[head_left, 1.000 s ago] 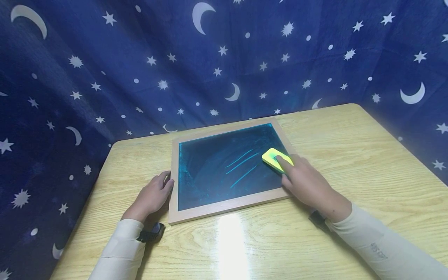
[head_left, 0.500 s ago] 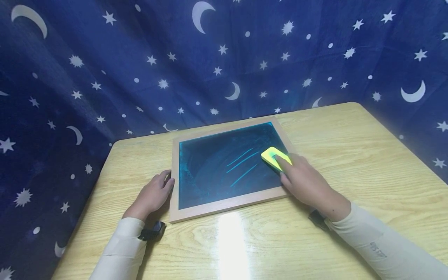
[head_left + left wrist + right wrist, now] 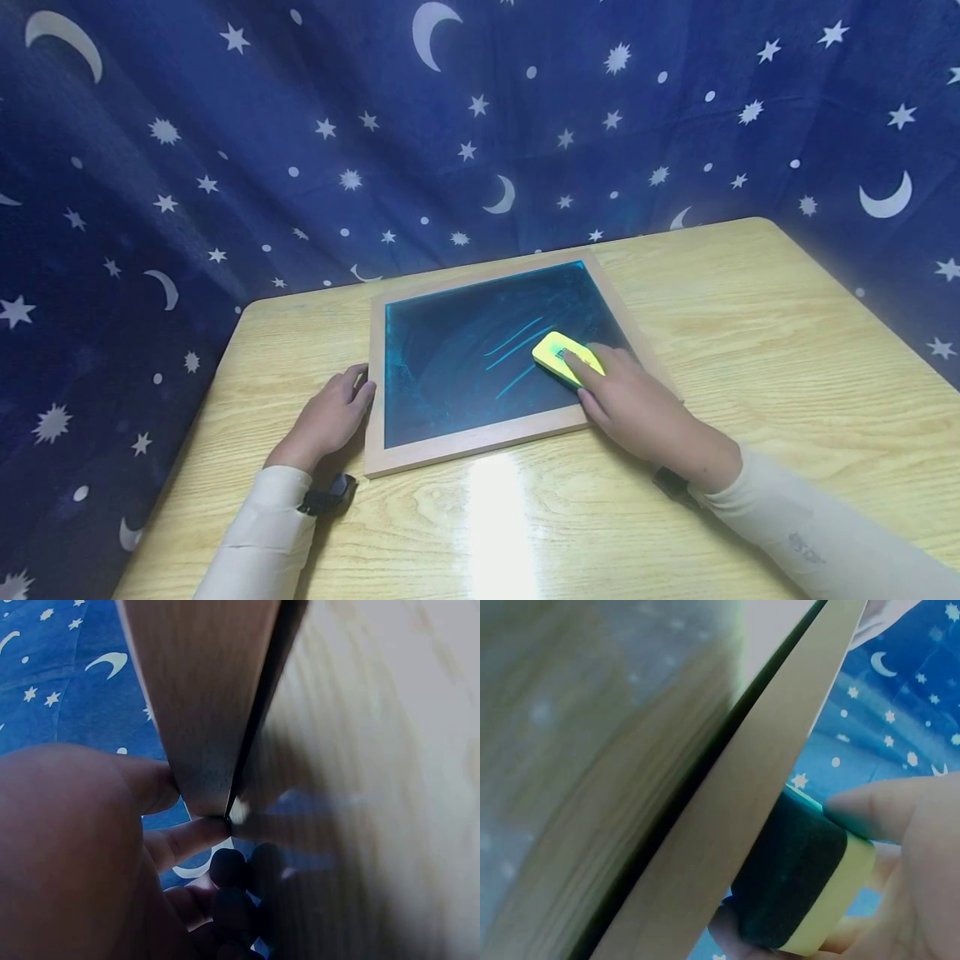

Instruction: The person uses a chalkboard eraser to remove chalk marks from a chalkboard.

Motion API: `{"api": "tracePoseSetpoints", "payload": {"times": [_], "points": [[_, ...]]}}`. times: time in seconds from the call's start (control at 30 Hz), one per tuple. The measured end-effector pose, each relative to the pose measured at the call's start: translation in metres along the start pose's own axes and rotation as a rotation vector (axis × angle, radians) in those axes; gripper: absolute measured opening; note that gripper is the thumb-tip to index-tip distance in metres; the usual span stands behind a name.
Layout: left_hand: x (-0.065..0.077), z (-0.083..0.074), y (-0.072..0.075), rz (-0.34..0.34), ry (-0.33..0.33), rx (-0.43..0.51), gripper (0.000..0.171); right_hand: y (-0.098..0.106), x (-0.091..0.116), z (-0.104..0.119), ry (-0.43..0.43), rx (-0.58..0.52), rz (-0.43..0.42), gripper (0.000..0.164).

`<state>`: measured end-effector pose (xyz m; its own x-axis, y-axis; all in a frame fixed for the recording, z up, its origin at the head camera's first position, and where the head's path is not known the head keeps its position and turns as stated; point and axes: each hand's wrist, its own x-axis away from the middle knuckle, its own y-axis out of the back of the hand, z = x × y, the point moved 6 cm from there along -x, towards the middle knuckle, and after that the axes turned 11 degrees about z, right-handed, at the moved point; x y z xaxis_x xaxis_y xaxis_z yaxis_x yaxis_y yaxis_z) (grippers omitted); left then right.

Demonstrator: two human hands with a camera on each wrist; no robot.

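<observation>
Eraser, yellow above, dark below

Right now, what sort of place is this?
Probably an indoor tabletop recording setup, though I can't be sure: a wood-grain table, a star-and-moon curtain close around it, and a framed board lying on top.

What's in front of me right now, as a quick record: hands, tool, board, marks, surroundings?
Left hand: touches the left edge of the board
Right hand: grips the eraser
Eraser: yellow top, dark underside, at the board's right half
Board: dark, wood-framed, on the table
Marks: blue strokes beside the eraser
Backdrop: blue cloth, moons and stars
</observation>
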<state>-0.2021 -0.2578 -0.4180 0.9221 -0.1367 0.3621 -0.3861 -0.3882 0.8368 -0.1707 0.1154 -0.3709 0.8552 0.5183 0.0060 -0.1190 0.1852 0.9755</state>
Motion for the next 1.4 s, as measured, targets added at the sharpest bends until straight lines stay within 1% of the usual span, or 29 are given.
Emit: {"api": "tracePoseSetpoints", "payload": {"times": [0.13, 0.27, 0.53, 0.73, 0.87, 1.17, 1.4], "points": [[0.0, -0.001, 0.0, -0.006, 0.002, -0.003, 0.057, -0.002, 0.003, 0.007, 0.006, -0.008, 0.021, 0.049], [-0.001, -0.001, 0.0, -0.01, 0.006, -0.011, 0.057, -0.003, 0.005, 0.015, 0.027, -0.012, 0.016, 0.048], [-0.001, 0.0, -0.001, -0.01, 0.008, -0.014, 0.057, -0.006, 0.011, 0.031, 0.102, 0.006, 0.007, 0.049], [-0.001, 0.001, -0.001, -0.006, 0.009, -0.012, 0.058, -0.005, 0.015, 0.043, 0.165, 0.033, -0.017, 0.049], [-0.002, 0.001, -0.001, -0.004, 0.01, -0.012, 0.058, -0.006, 0.017, 0.048, 0.186, 0.039, -0.019, 0.049], [-0.001, 0.0, -0.001, -0.001, 0.012, -0.004, 0.058, -0.007, 0.016, 0.047, 0.187, 0.03, -0.028, 0.049], [-0.001, 0.0, -0.001, -0.002, 0.011, -0.004, 0.058, -0.009, 0.011, 0.037, 0.14, 0.013, -0.013, 0.05]]}}
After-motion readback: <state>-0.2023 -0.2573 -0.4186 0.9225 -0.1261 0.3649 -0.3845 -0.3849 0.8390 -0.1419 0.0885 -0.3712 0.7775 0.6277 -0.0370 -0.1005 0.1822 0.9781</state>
